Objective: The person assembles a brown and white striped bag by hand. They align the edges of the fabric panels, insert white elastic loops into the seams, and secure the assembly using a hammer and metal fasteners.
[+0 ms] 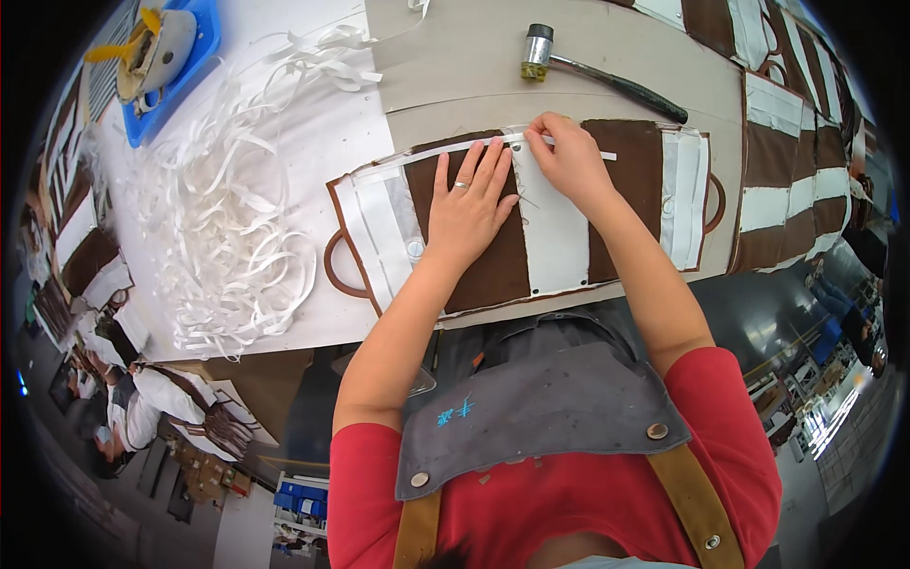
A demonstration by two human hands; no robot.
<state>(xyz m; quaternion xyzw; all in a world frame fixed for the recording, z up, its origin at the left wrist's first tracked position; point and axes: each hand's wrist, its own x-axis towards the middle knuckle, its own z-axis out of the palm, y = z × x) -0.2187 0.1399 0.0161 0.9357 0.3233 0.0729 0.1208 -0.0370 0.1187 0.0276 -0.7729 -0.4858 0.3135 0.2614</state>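
A flat bag piece [556, 237] in brown and white stripes lies across the table in front of me, with a brown loop handle at each end. Along its far edge runs a narrow white strip [445, 149]. My left hand [471, 204] rests flat on the brown panel left of centre, fingers stretched out toward that strip. At the far edge, just right of the left hand, my right hand [569, 156] pinches the white strip between thumb and fingers. A short tail of the strip shows to the right of this hand.
A hammer [607, 81] with a black handle lies beyond the bag piece. Loose white strips [232, 218] are heaped on the left. At the far left, a blue tray [204, 43] holds a white pot [171, 57] with a yellow-handled tool. Striped bag pieces [791, 175] are stacked at right.
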